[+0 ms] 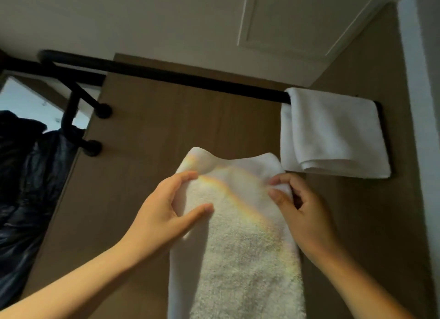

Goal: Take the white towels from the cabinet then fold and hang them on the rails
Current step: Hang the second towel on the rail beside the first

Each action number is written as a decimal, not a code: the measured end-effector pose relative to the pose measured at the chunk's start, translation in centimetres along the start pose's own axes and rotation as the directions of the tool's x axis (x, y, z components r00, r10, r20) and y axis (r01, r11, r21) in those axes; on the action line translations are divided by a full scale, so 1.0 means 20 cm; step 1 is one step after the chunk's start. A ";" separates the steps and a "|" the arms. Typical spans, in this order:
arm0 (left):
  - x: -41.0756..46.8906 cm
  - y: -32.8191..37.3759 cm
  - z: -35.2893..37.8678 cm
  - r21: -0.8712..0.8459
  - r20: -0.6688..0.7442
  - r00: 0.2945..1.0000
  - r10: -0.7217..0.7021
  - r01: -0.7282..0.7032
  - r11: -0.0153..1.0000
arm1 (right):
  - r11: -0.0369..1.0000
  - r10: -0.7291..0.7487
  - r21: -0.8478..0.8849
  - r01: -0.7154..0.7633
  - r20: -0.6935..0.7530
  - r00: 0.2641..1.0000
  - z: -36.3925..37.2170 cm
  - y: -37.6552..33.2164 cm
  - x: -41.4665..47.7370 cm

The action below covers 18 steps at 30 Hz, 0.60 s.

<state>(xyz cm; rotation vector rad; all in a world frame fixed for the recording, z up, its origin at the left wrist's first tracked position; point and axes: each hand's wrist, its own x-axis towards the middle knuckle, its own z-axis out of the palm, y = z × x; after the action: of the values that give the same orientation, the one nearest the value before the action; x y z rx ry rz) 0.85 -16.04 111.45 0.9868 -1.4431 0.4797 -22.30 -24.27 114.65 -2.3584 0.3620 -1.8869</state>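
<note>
One folded white terry towel (333,133) is already hanging far right on the black metal rail (190,79). My left grip (162,211) and right grip (302,214) are pinching the second white towel (235,247) by its top edge, near me and below the rail, not yet hung.

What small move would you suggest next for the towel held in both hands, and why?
Probably lift the held towel over the bare black rail left of the hung towel: left hand and right hand grip its top edge below it.
</note>
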 end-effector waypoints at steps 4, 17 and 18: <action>0.09 0.07 -0.06 0.050 -0.005 0.997 0.074 -0.074 0.996 | 0.997 -0.075 0.017 0.076 -0.031 0.997 -0.02 -0.05 0.07; 0.44 0.14 -0.18 0.280 0.074 0.954 0.290 -0.299 0.912 | 0.780 -0.218 -0.566 0.266 0.152 0.964 -0.18 -0.18 0.32; 0.49 0.15 -0.18 0.319 0.073 0.954 0.290 -0.298 0.900 | 0.768 -0.225 -0.581 0.270 0.150 0.963 -0.18 -0.18 0.35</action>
<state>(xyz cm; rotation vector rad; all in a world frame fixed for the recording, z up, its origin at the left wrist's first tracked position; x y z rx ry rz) 1.89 -14.27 122.11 1.0385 -1.5735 0.9580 -23.94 -22.25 122.87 -3.0018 0.7774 -2.0119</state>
